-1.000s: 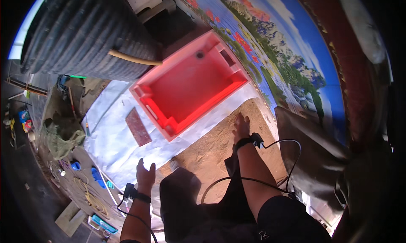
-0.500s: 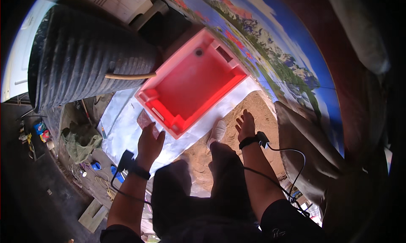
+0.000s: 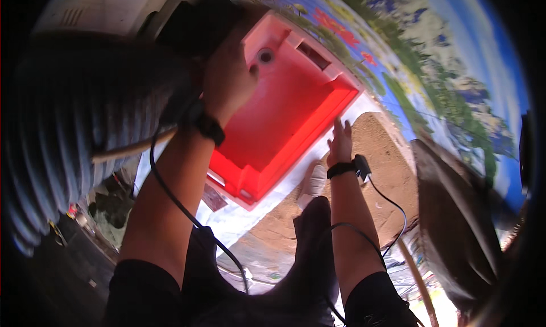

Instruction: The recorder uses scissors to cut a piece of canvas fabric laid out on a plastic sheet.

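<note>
Crate (image 3: 278, 119), red, sits at centre, open side up, turned at an angle, on a white sheet (image 3: 242, 216). Dark round hole in its far corner, slot in its far right wall.

Left hand (image 3: 230, 79) is over the crate's far left rim, blurred; fingers seem to bend toward the inside. Can't tell whether it grips the rim or just hangs above it, nor how far the fingers are closed.

Right hand (image 3: 340, 142) is open, fingers apart, nothing in it. Fingertips are right by the crate's near right side; touching or just short, can't tell. Palm is over the sand (image 3: 372, 150), shoe (image 3: 313, 185) to its lower left.

Step in hand, my read: getting hands placed on the crate, one per side; right hand has no hold yet. Next move probably calls for right fingers to close on the near rim and a firm left hold opposite, so the crate moves evenly. One-sided hold could let it swing or drag the sheet.

Around: ribbed dark barrel (image 3: 96, 128) at left, close to the left forearm, with a stick (image 3: 133, 145) across it; painted wall (image 3: 364, 42) close along the right, little room there.
</note>
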### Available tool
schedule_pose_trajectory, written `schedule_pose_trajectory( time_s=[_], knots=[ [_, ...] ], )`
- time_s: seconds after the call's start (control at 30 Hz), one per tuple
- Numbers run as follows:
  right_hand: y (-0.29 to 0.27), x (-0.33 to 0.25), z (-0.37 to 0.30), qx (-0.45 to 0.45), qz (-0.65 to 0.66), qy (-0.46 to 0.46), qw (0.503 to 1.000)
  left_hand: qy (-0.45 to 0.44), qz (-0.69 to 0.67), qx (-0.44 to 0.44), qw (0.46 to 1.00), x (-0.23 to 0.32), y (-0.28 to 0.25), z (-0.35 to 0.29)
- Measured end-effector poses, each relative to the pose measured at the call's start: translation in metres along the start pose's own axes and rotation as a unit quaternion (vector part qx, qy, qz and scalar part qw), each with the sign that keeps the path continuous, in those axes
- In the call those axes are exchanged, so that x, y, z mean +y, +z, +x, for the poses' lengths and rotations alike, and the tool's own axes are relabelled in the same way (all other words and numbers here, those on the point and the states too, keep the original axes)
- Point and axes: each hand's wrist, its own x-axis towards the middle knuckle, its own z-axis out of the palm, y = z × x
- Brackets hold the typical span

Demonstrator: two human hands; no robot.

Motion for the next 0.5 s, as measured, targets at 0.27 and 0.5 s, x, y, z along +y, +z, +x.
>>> schedule_pose_trajectory(
  time_s=[0.27, 0.5],
  knots=[
    [0.048, 0.063, 0.115, 0.128, 0.016, -0.134, 0.983, -0.071, 0.009, -0.195, 0.978, -0.091, 0.157, 0.138],
    [0.055, 0.073, 0.136, 0.145, 0.027, -0.114, 0.982, -0.103, -0.068, -0.213, 0.969, -0.124, 0.214, 0.154]
  ],
)
